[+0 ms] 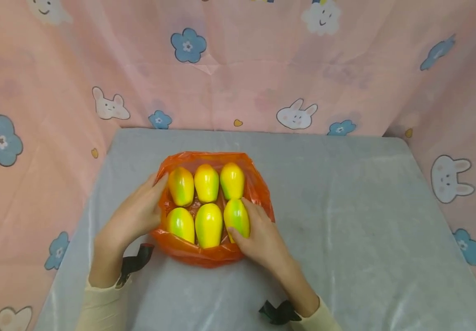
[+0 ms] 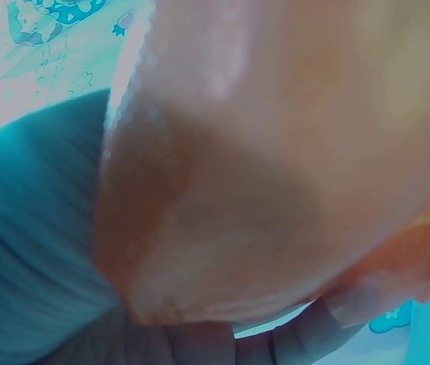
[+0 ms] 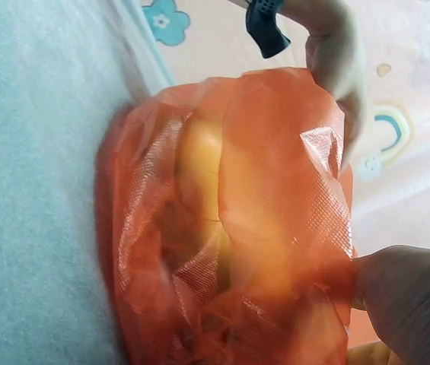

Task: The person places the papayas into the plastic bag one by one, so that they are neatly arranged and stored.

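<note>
An orange-red plastic bag (image 1: 205,257) lies with its mouth wide open, facing up. Inside are several glossy yellow-green mangoes (image 1: 209,225), set in two rows of three. My right hand (image 1: 264,239) reaches over the near right rim and grips the front right mango (image 1: 237,216), thumb on its near side and fingers on its far right side. At the bag's left edge, my left hand (image 1: 140,211) holds the plastic wall; its fingertips are partly hidden. Bag film fills most of the left wrist view, with left fingers (image 2: 306,334) curled below it.
The bag stands on a table under a grey-blue cloth (image 1: 345,220). A pink printed curtain (image 1: 238,82) hangs along the back and both sides. Dark straps (image 1: 279,312) hang at both wrists.
</note>
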`<state>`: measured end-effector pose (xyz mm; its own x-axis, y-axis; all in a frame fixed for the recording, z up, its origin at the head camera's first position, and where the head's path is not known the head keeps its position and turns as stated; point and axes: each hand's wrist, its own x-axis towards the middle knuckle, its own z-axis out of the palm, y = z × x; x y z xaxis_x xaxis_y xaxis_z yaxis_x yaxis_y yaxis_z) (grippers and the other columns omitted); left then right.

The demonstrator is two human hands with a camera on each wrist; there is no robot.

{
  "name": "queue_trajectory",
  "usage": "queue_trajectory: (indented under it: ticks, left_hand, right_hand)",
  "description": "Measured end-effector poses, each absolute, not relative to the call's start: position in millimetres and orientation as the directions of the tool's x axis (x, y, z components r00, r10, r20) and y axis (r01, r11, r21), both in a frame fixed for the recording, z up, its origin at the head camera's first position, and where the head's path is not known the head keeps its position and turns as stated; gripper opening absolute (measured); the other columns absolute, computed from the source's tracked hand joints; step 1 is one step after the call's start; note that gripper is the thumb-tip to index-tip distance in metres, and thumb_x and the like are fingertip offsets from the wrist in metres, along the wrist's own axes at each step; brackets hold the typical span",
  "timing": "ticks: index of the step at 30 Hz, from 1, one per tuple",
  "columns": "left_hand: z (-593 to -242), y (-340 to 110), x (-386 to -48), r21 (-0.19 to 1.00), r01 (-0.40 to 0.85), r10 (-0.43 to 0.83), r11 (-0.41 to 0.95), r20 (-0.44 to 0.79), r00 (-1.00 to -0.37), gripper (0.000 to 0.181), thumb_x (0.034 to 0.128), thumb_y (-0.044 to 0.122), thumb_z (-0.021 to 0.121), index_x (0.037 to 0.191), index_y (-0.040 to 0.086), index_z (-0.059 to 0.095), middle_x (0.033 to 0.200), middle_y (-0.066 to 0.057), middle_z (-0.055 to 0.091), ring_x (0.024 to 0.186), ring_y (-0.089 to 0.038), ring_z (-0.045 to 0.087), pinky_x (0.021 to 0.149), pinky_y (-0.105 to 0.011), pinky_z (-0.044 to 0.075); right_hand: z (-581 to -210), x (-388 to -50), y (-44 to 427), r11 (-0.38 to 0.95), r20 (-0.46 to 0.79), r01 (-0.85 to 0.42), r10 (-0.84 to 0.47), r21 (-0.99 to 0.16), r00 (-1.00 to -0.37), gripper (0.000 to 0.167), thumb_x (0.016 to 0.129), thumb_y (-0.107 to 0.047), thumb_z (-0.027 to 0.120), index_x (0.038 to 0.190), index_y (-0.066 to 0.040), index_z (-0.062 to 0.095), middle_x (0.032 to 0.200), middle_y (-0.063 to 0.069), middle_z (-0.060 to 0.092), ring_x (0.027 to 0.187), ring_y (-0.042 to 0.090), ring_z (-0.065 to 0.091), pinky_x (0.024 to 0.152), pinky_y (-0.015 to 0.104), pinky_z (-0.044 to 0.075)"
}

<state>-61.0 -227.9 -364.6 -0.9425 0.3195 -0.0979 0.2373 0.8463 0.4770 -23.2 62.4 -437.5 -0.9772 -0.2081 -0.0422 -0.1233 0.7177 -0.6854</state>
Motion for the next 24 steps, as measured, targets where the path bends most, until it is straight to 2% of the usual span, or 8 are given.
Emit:
queue_trajectory:
  ticks: [8, 15, 24]
  left_hand:
    - [-363.0, -225.4, -61.3, 0.472, 0.227, 0.316, 0.852, -0.117, -0.942, 0.081, 0.0843, -0.013, 0.056, 0.162, -0.007, 0.033, 0.167, -0.027, 0.036, 0.146, -0.045, 0.045, 0.122, -0.064, 0.039]
    - [-361.3, -224.5, -63.0, 0.475, 0.23, 0.318, 0.849, -0.112, -0.941, 0.081, 0.0839, -0.013, 0.054, 0.162, -0.007, 0.033, 0.168, -0.028, 0.034, 0.149, -0.046, 0.043, 0.122, -0.065, 0.039]
    - [-362.1, -228.8, -61.1, 0.486, 0.213, 0.31, 0.848, -0.126, -0.942, 0.085, 0.0824, -0.013, 0.061, 0.162, -0.007, 0.032, 0.167, -0.029, 0.035, 0.146, -0.048, 0.044, 0.12, -0.067, 0.039]
  right_hand:
    - [-442.9, -19.9, 59.9, 0.761, -0.05, -0.121, -0.197, -0.638, -0.979, 0.08, 0.091, -0.035, 0.08, 0.159, -0.009, 0.045, 0.142, 0.02, 0.061, 0.11, 0.034, 0.069, 0.097, 0.055, 0.061]
    - [-444.0, -22.3, 59.9, 0.797, -0.073, -0.104, -0.183, -0.595, -0.98, 0.081, 0.093, -0.039, 0.077, 0.16, -0.012, 0.043, 0.142, 0.02, 0.06, 0.105, 0.034, 0.069, 0.092, 0.058, 0.06]
    - [-446.4, -22.0, 54.7, 0.791, -0.061, -0.1, -0.171, -0.603, -0.983, 0.08, 0.092, -0.04, 0.077, 0.159, -0.013, 0.045, 0.133, 0.018, 0.06, 0.093, 0.027, 0.065, 0.083, 0.047, 0.06]
